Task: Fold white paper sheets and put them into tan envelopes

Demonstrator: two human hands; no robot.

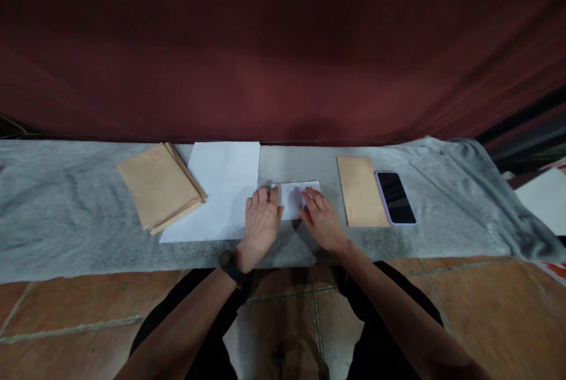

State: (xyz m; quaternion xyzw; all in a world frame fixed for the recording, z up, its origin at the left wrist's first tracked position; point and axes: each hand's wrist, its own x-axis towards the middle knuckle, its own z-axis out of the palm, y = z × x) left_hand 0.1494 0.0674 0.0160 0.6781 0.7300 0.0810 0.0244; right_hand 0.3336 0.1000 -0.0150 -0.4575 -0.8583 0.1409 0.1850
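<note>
Both hands are down on the folded sheet (295, 198), which lies flat on the grey cloth of the counter (66, 209), right in the middle. It is already small, a narrow white rectangle, so by my reading the folding is well on and the creasing is under way. The left hand (260, 223) lies flat and spread, fingers pressing the sheet's left end, gripping nothing. The right hand (322, 220) is also open, fingertips pressing the sheet's right part (more a press than a grasp).

Left of the sheet lies the paper (219, 191), white, unfolded, its edge under the left hand. Further left of the sheet sits the stack (160, 186) of brown envelopes, fanned a bit and lapping onto the paper. To the sheet's right lies one envelope (361, 190) alone, and just beyond it the phone (395, 197), screen dark. What looks left: the sheet is not in any envelope yet, and the paper waits unfolded.
</note>
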